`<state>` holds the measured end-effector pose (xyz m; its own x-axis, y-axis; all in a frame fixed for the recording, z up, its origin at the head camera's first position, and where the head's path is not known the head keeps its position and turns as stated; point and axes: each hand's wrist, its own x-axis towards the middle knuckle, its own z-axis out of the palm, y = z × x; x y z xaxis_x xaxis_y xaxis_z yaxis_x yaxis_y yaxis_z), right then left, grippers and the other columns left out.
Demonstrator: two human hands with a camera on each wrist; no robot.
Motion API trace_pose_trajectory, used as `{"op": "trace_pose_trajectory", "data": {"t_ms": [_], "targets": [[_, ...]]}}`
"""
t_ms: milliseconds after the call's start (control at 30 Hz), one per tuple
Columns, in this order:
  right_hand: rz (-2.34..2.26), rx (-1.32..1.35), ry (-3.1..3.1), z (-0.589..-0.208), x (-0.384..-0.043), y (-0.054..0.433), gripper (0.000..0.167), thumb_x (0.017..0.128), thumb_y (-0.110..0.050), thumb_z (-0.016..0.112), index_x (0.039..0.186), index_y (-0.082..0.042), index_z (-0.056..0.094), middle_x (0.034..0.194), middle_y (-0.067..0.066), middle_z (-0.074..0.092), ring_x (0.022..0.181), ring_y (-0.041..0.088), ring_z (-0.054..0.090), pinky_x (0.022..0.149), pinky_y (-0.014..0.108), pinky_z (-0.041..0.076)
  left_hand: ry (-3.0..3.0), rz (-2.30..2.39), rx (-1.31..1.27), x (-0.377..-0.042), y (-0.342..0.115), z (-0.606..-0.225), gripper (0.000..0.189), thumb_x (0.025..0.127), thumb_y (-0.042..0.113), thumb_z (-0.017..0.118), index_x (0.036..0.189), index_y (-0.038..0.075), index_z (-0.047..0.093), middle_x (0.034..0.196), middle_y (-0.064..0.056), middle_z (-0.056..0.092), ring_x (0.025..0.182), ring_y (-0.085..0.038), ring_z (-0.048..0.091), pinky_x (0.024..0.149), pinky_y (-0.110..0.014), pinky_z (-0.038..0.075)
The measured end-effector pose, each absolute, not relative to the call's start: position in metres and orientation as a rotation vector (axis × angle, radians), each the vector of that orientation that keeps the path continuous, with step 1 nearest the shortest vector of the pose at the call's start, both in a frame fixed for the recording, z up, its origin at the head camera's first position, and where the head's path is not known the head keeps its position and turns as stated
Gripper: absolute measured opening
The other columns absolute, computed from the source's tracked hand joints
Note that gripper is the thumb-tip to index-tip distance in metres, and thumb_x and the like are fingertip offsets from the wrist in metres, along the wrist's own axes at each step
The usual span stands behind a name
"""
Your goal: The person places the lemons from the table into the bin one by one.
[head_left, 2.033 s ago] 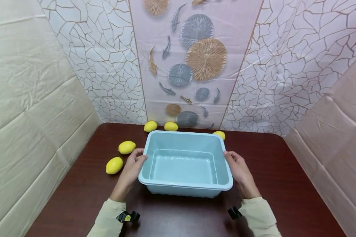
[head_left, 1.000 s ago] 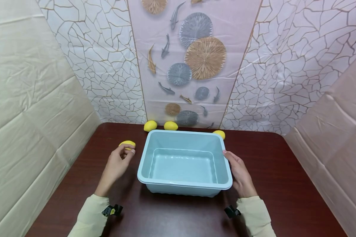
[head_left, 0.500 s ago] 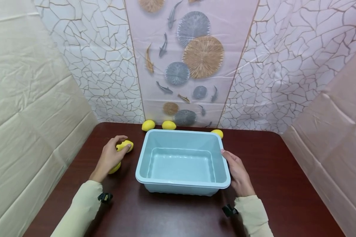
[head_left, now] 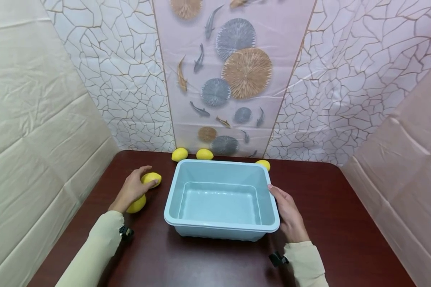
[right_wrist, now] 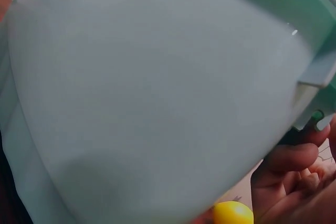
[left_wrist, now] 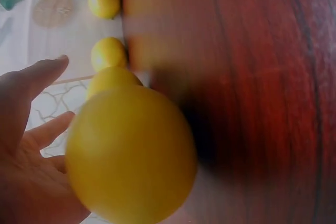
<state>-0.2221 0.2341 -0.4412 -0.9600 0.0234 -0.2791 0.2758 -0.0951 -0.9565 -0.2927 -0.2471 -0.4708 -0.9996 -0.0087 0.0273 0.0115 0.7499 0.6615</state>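
Note:
In the head view my left hand (head_left: 130,190) is at a lemon (head_left: 153,178) on the left of the table, thumb and fingers spread beside it. The left wrist view shows these fingers apart, not closed round a fruit. A second lemon (head_left: 137,205) lies under the hand, partly hidden by it, and looms large in the left wrist view. My right hand (head_left: 289,211) grips the right rim of a light blue plastic tub (head_left: 222,227), thumb on top. In the right wrist view its fingers (right_wrist: 294,158) curl under the rim. Nothing lies inside the tub.
Two lemons (head_left: 180,154) (head_left: 204,154) sit at the table's back edge behind the tub. Another lemon (head_left: 263,164) is partly hidden behind the tub's back right corner. The dark red wooden table (head_left: 327,223) is bordered by cloth walls (head_left: 39,131) on the sides and back.
My left hand has let go of the tub's left rim and moved left to the lemon; over the last half second its fingers uncover more of it. The right hand stays on the rim.

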Motion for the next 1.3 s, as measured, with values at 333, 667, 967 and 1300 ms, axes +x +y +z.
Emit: {"op": "trace_pose_trajectory", "data": {"t_ms": [333,667,967,1300], "targets": [[-2.161,0.33,2.008,-0.44,-0.223,0.235,0.065,0.109,-0.049,0.055,0.156,-0.004,0.047,0.115,-0.004,0.073,0.101,0.009,0.068,0.084,0.028,0.058,-3.026,-1.04,0.019,-0.305,-0.248,-0.486,0.066,0.103,0.022,0.07,0.159,0.006,0.041,0.156,-0.029,0.044,0.13,-0.046,0.05,0.107,-0.066,0.042],[-2.147,0.336,2.023,-0.438,-0.224,0.235,0.067,0.108,-0.051,0.055,0.157,-0.005,0.046,0.119,-0.004,0.072,0.103,0.009,0.068,0.084,0.028,0.057,-3.037,-0.985,0.022,-0.302,-0.247,-0.485,0.065,0.101,0.018,0.072,0.158,0.007,0.042,0.149,-0.028,0.051,0.124,-0.046,0.054,0.104,-0.067,0.044],[-2.157,0.32,2.02,-0.443,-0.221,0.235,0.066,0.108,-0.051,0.057,0.154,-0.004,0.049,0.119,0.0,0.072,0.103,0.012,0.069,0.085,0.03,0.059,-3.036,-0.924,0.011,-0.298,-0.245,-0.488,0.064,0.099,0.023,0.075,0.154,0.009,0.046,0.142,-0.027,0.056,0.116,-0.044,0.057,0.099,-0.067,0.047],[-2.161,0.326,2.007,-0.442,-0.221,0.237,0.066,0.108,-0.051,0.057,0.153,-0.003,0.049,0.116,-0.001,0.073,0.101,0.011,0.07,0.085,0.03,0.059,-3.052,-0.92,0.041,-0.299,-0.24,-0.487,0.066,0.102,0.023,0.072,0.157,0.007,0.038,0.139,-0.028,0.052,0.113,-0.044,0.056,0.099,-0.065,0.048]]}}
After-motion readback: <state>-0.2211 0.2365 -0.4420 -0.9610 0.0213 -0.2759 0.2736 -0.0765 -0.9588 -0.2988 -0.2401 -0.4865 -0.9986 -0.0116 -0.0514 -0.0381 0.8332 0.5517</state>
